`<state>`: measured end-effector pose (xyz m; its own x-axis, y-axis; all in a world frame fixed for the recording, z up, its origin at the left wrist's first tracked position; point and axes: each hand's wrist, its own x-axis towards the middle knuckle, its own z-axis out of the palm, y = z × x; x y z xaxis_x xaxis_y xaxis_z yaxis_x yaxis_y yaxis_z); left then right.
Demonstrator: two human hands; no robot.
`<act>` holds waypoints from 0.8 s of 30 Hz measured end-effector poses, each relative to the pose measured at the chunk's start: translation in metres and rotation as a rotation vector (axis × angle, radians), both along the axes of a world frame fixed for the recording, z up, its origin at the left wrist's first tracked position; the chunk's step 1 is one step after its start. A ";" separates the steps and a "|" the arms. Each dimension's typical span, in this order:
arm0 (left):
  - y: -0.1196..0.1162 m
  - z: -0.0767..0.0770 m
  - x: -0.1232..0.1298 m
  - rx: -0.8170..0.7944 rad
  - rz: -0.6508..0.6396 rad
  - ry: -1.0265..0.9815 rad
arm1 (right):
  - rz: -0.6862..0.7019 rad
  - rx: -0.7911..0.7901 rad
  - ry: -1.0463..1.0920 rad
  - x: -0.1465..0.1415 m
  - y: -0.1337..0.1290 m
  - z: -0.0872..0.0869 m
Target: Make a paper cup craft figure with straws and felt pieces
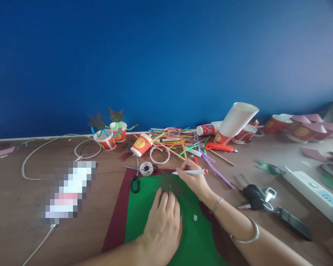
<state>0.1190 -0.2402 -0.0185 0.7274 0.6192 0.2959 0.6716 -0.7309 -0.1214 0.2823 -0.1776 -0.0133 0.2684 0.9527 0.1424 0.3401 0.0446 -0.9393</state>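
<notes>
brown wooden tabletop (11,192), plain blue wall (155,55) behind it, paler toward upper right. far left, a pink paper scrap (2,152) cut off by the frame edge. left of centre, a pixelated slab (70,190), details unreadable, with a white cable (39,245) leaving the bottom edge. above it, two red-and-white paper cups (105,139) near the wall, dark cut-out figures rising from them. centre, black-handled scissors (135,183) beside a small tape roll (146,168). bottom centre, green sheet (197,236) over a maroon sheet (113,229), both running out of frame. left hand (163,221) palm down, fingers slightly spread, tips at the lower edge of a dark cut-out (170,183) on the green; its markings hard to read. just right, right hand (192,177) pinches a white marker (194,171), red end rightward, tip at the cut-out's upper edge; contact cannot be told. behind, coloured craft stems (180,144) in a tangle, then a leaning stack of paper cups (235,118). right, keys (255,195) and a white power strip (316,195), cut off; far-right items smeared by blur.
</notes>
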 end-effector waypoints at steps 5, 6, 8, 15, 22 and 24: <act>0.001 0.000 -0.001 0.015 -0.019 -0.002 | 0.013 -0.017 -0.052 -0.001 0.001 -0.004; 0.001 0.000 -0.001 0.012 -0.023 0.006 | 0.014 -0.023 -0.057 -0.001 0.001 -0.005; 0.002 0.001 -0.001 0.000 -0.028 0.018 | 0.018 -0.031 -0.074 0.000 0.002 -0.007; 0.002 0.000 -0.002 -0.054 -0.029 0.015 | 0.044 -0.031 -0.111 0.002 0.002 -0.011; 0.002 0.004 -0.002 -0.075 -0.053 0.059 | 0.041 -0.028 -0.140 0.001 0.002 -0.009; 0.002 0.004 -0.002 -0.067 -0.050 0.056 | 0.042 -0.028 -0.150 0.001 0.002 -0.009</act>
<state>0.1170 -0.2383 -0.0142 0.7722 0.5987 0.2127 0.6275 -0.7712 -0.1073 0.2832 -0.1755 -0.0226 0.2061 0.9667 0.1515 0.4752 0.0365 -0.8791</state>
